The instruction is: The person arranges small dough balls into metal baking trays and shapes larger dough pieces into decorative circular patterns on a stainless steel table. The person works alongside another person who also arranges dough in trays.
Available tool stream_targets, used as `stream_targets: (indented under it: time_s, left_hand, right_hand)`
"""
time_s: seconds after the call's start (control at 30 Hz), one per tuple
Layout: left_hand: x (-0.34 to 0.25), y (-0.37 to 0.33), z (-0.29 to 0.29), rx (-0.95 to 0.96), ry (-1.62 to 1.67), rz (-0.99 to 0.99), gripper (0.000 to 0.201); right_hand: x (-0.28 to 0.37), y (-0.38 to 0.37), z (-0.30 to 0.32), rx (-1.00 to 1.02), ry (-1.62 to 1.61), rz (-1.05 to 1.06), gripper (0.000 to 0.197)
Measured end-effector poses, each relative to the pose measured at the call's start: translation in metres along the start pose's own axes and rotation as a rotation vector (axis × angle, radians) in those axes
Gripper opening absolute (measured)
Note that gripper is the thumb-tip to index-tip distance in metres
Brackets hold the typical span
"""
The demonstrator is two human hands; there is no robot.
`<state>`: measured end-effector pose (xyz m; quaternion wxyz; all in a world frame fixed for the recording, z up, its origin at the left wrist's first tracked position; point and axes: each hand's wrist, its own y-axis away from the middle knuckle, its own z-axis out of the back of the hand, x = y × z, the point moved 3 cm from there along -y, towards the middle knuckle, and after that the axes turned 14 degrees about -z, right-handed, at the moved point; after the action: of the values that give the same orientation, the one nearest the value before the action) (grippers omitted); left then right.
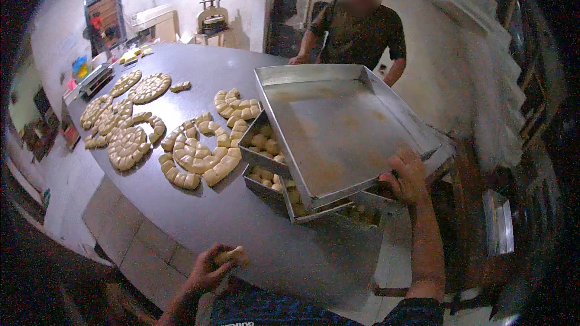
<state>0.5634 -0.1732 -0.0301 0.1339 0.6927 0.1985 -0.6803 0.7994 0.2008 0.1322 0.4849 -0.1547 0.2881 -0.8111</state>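
While the left hand curls around a pale lump of dough, which pokes out past its fingers near the table's near edge, the right hand holds the large metal tray by its near right rim. That tray sits tilted atop pans of dough balls, well apart from the lump. Cut dough rings lie farther left.

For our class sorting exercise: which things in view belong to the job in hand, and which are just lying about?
Seemingly in the job:
Dough piece in left hand
Top tray gripped by right hand
Dough-ball trays
Cut dough coils

Apparently lying about:
Yellow items
Machine by the wall
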Motion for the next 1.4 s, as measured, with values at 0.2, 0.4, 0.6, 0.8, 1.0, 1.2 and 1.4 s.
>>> stream_targets:
  time_s: [0.2, 0.4, 0.6, 0.8, 1.0, 1.2, 1.4]
  left_hand:
    - [-0.009, -0.020, 0.000, 0.203, 0.006, -0.085, 0.031]
    - [-0.021, -0.072, -0.016, 0.645, -0.322, -0.437, 0.037]
    - [0.003, -0.099, 0.095, 0.457, -0.284, -0.125, 0.029]
    - [0.062, -0.122, 0.213, 0.152, 0.196, -0.109, 0.036]
    - [0.059, -0.109, 0.189, 0.347, 0.095, 0.077, 0.015]
    - [0.059, -0.120, 0.217, 0.451, -0.061, 0.212, 0.038]
    - [0.007, -0.120, 0.186, 0.382, 0.096, 0.002, 0.021]
  right_hand:
    - [0.109, 0.055, -0.005, -0.190, -0.533, -0.040, 0.031]
    - [0.260, 0.097, -0.107, 0.501, -1.019, -0.552, 0.039]
    - [0.282, 0.110, -0.128, 0.558, -0.871, -0.854, 0.027]
    - [0.290, 0.173, -0.129, 0.265, 0.281, -0.607, 0.040]
    - [0.316, 0.088, -0.159, 0.350, 0.144, -1.030, 0.033]
    - [0.244, 0.171, -0.156, 0.232, 0.504, -1.170, 0.038]
    - [0.303, 0.144, -0.174, 0.107, -0.065, -0.984, 0.042]
